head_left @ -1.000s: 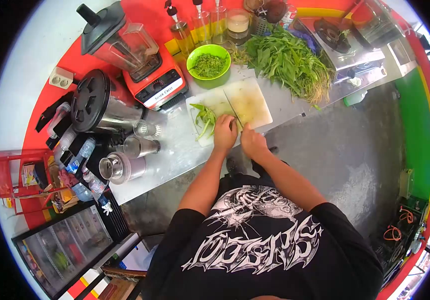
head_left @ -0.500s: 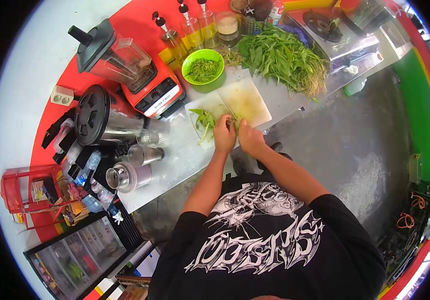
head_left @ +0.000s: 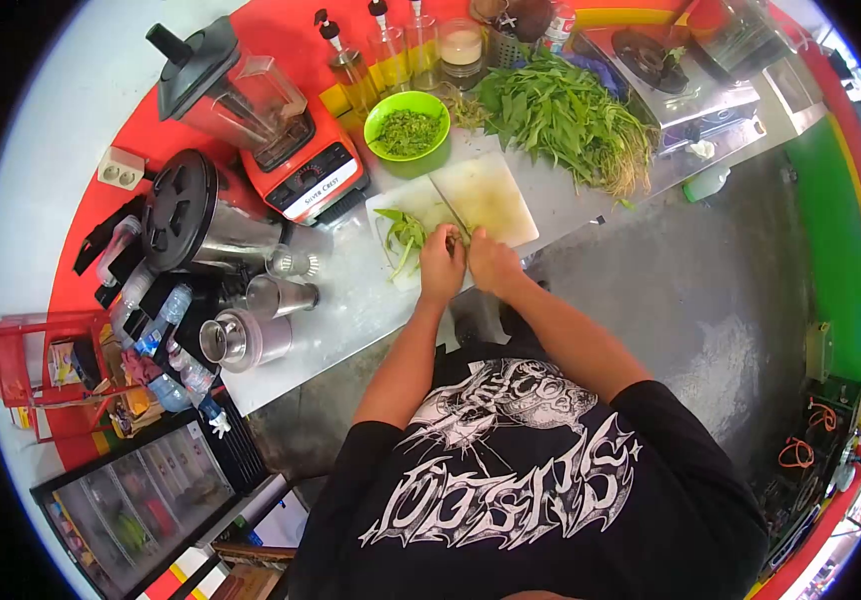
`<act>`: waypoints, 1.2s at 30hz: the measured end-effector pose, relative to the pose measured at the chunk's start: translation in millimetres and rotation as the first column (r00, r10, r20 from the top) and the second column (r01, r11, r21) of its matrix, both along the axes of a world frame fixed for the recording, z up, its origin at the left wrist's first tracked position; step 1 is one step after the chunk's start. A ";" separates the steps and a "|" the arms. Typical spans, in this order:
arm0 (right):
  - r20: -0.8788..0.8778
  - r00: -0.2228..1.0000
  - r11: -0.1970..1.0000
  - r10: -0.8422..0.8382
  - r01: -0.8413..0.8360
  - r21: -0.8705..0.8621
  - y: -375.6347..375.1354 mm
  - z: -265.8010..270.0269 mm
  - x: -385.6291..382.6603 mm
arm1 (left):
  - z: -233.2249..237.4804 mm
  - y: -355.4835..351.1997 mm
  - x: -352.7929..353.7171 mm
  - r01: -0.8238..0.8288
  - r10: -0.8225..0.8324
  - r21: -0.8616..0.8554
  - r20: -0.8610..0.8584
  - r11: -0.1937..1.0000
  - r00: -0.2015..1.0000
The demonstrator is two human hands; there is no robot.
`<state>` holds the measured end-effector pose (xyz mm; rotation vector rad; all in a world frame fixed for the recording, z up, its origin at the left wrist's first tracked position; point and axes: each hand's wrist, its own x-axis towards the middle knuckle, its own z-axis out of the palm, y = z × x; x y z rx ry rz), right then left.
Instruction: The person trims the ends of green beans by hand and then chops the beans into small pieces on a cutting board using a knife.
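Both hands are close together over the front edge of a white cutting board (head_left: 501, 200). My right hand (head_left: 494, 264) is closed round the handle of a knife (head_left: 448, 203), whose thin blade points away across the board. Just left of it, my left hand (head_left: 443, 262) has its fingers pinched at the blade's side; what they hold is too small to make out. Green leafy stems (head_left: 406, 236) lie on the board's left part, beside my left hand. Behind the board stands a green bowl (head_left: 421, 165) with chopped greens in it.
A large pile of leafy greens (head_left: 561, 115) lies at the back right, near a stove (head_left: 691, 100). Pump bottles (head_left: 351, 80) stand behind the bowl. To the left are a red blender (head_left: 316, 175), a steel container (head_left: 236, 225) and metal cups (head_left: 281, 298).
The camera view has shifted slightly. Both hands remain together at the knife, with only a small change in their pose.
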<state>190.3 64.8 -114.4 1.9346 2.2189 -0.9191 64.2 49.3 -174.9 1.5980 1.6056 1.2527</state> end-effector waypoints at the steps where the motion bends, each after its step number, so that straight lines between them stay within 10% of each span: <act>1: -0.011 0.999 0.999 0.031 -0.031 0.022 3.9 1.1 0.3 | 0.1 0.6 -1.0 0.011 -0.011 0.018 -0.007 1.000 1.000; 8: 0.054 0.998 0.999 0.043 -0.043 0.014 -25.5 -3.1 2.7 | 8.6 -2.6 1.0 -0.015 0.022 -0.040 0.161 0.999 0.987; 24: -0.059 0.979 0.978 -0.195 0.198 0.057 1.6 -17.3 56.1 | 10.6 -6.1 0.6 -0.003 0.029 0.141 -0.180 0.990 0.983; 36: -0.226 0.974 0.967 0.010 0.048 0.250 -11.4 -14.9 46.7 | 8.8 -5.2 -0.4 -0.006 0.040 0.158 -0.213 0.987 0.976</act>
